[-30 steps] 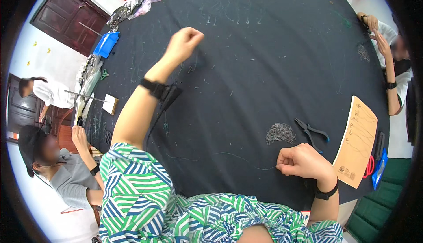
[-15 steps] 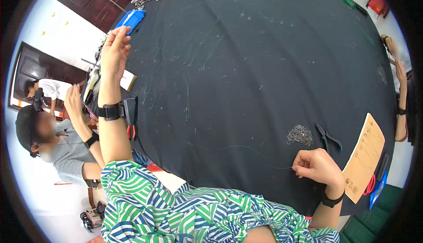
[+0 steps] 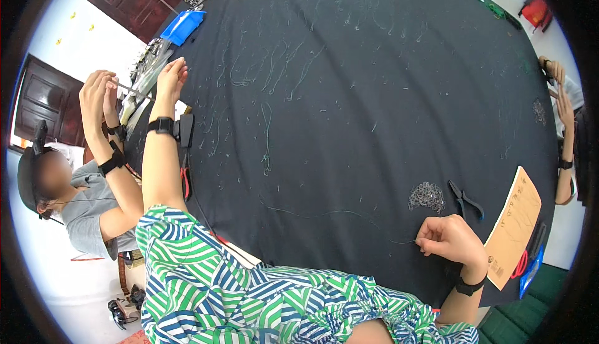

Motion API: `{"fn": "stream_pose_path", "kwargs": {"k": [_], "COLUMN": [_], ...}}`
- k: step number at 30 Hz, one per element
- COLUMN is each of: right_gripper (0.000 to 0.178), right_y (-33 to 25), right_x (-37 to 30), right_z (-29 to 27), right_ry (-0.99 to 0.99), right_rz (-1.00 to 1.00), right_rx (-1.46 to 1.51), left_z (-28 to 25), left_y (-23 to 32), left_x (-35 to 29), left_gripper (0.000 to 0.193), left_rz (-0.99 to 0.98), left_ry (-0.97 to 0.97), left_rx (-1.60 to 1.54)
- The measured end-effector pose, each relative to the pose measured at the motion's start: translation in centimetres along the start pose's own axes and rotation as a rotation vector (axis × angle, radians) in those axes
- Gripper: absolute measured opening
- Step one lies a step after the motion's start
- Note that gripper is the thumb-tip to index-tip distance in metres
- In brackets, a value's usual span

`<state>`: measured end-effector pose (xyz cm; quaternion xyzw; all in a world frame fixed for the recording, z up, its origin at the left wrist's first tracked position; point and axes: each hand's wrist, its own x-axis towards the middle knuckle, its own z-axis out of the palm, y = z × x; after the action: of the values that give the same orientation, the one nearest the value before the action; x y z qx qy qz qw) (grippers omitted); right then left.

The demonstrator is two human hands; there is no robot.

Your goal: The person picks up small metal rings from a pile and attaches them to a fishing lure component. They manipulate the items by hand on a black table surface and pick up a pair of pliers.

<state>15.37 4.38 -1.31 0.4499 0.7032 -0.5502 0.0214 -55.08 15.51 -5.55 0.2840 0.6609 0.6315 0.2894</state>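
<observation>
My right hand (image 3: pixel 450 239) rests low at the right of the black-covered table, thumb and forefinger pinched on a thin line whose short end sticks out to the left. Beyond it sit a small pile of metal wire pieces (image 3: pixel 426 198) and dark-handled pliers (image 3: pixel 465 200). My left hand (image 3: pixel 173 81) is raised at the far left end of my outstretched arm, fingers drawn together; what they hold, if anything, is too fine to see. A thin dark green thread (image 3: pixel 331 212) curves across the cloth between my hands.
Several green threads (image 3: pixel 267 138) lie across the black cloth (image 3: pixel 349 157). A brown notebook (image 3: pixel 515 228) and red-handled scissors (image 3: pixel 520 265) lie at right. A blue tray (image 3: pixel 182 28) stands far left. A co-worker (image 3: pixel 103 200) is at left; another person's hands (image 3: pixel 558 88) show at far right.
My left hand has come down and a little nearer, its fingers still together. My right hand has barely moved. The co-worker at left has both hands raised in view now.
</observation>
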Motion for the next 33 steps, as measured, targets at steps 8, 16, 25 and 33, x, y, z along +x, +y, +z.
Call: {"fn": "stream_pose_path", "kwargs": {"k": [8, 16, 25, 33], "right_gripper": [0.01, 0.01, 0.011, 0.009], "right_y": [0.2, -0.4, 0.7, -1.6], "right_x": [-0.3, 0.1, -0.9, -2.0], "right_z": [-0.2, -0.2, 0.5, 1.0], "right_ry": [-0.045, -0.057, 0.044, 0.142], "right_rz": [0.054, 0.011, -0.042, -0.188], "right_rx": [0.102, 0.061, -0.073, -0.18], "left_z": [5.5, 4.9, 11.3, 11.3], "left_y": [-1.9, 2.8, 9.2, 4.3], "left_x": [7.4, 2.6, -29.9, -38.9], "left_gripper": [0.018, 0.065, 0.024, 0.023], "left_rz": [-0.183, 0.154, 0.207, 0.181], "left_ry": [-0.044, 0.03, -0.719, -0.719], "left_rx": [-0.091, 0.692, 0.575, 0.72]}}
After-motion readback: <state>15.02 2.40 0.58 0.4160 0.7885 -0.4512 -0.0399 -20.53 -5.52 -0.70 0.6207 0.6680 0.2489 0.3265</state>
